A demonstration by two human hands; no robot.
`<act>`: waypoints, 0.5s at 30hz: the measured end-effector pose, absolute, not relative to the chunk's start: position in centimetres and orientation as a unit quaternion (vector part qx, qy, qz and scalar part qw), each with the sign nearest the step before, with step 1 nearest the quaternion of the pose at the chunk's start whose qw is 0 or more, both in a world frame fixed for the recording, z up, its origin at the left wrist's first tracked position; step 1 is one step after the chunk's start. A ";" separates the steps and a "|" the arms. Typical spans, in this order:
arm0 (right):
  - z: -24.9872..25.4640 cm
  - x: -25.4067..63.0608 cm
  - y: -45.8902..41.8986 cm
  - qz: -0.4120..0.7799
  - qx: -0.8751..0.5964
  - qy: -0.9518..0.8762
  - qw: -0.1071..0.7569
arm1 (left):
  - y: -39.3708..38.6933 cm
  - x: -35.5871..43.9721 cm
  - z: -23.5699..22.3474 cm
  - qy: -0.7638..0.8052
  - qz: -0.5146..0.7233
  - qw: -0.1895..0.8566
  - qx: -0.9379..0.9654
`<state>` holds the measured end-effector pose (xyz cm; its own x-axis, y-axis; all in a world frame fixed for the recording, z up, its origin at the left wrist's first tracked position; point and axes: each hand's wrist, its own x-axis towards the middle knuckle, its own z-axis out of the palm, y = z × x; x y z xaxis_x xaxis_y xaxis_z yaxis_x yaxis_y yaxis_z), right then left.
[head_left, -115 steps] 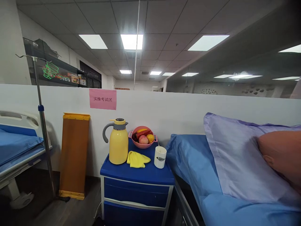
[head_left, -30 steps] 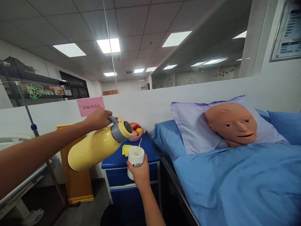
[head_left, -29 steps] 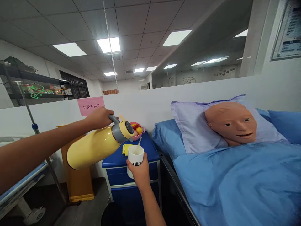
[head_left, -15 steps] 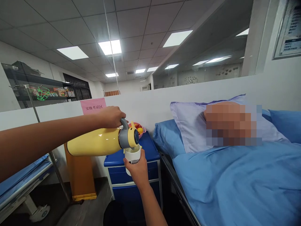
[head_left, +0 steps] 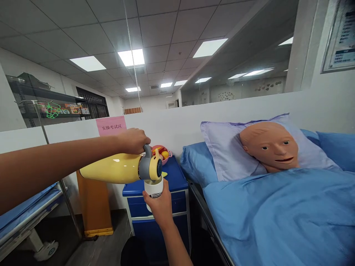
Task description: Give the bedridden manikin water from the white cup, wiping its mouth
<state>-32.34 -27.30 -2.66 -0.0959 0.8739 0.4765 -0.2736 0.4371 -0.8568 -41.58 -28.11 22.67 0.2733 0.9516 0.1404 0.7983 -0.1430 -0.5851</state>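
Held the yellow jug [head_left: 112, 169] in the left hand [head_left: 133, 140], grasping the grey handle [head_left: 148, 149] from above, with the lid [head_left: 155, 167] over the front part of the table [head_left: 181, 181] and the base out past the table's left side. Had the jug tilted nearly level, spout downward. Grasped the white mug [head_left: 153, 188] in the right hand [head_left: 160, 205], thumb on one side and fingers around the other, in front of the table's blue top. Had the mug close to upright, mouth directly beneath the spout; could not tell touching from just apart there.

Saw at the back of the table a pink bowl [head_left: 169, 153] of fruit [head_left: 165, 154], partly hidden behind the lid. Noticed a scrap of yellow cloth [head_left: 164, 174] on the table top, mostly covered from sight by the jug and mug. Made out a dark rounded shape [head_left: 134, 251] low in front of the table, too dim to name.

Found to the right of the table a bed [head_left: 277, 221] with blue bedding, and on it a pale purple pillow [head_left: 222, 147] under a mannequin head [head_left: 271, 129]. Saw a white partition [head_left: 180, 122] behind the table, bearing a pink sign [head_left: 111, 126] to the table's left. Spotted a brown board [head_left: 95, 207] left of the table and, farther left, a metal stand [head_left: 69, 207] and a second bed [head_left: 27, 210].
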 end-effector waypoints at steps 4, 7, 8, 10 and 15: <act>-2.8 -32.3 -27.6 0.454 -0.261 -0.582 0.623 | -28.6 -41.0 22.8 -0.563 0.167 0.313 -0.746; -2.7 -32.2 -27.8 0.455 -0.260 -0.582 0.622 | -28.7 -40.8 22.9 -0.555 0.173 0.322 -0.747; -2.6 -32.2 -27.9 0.459 -0.259 -0.581 0.620 | -28.7 -40.8 22.9 -0.553 0.175 0.323 -0.748; -2.5 -32.1 -28.1 0.462 -0.259 -0.582 0.617 | -28.6 -40.9 22.9 -0.548 0.178 0.324 -0.750; -2.7 -31.9 -28.5 0.455 -0.264 -0.582 0.620 | -28.5 -40.7 22.6 -0.529 0.183 0.333 -0.758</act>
<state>-31.93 -28.55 -2.69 -0.0919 0.8718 0.4811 -0.2562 0.4462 -0.8575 -40.72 -28.48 22.61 0.3722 0.9252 0.0747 0.6809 -0.2175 -0.6993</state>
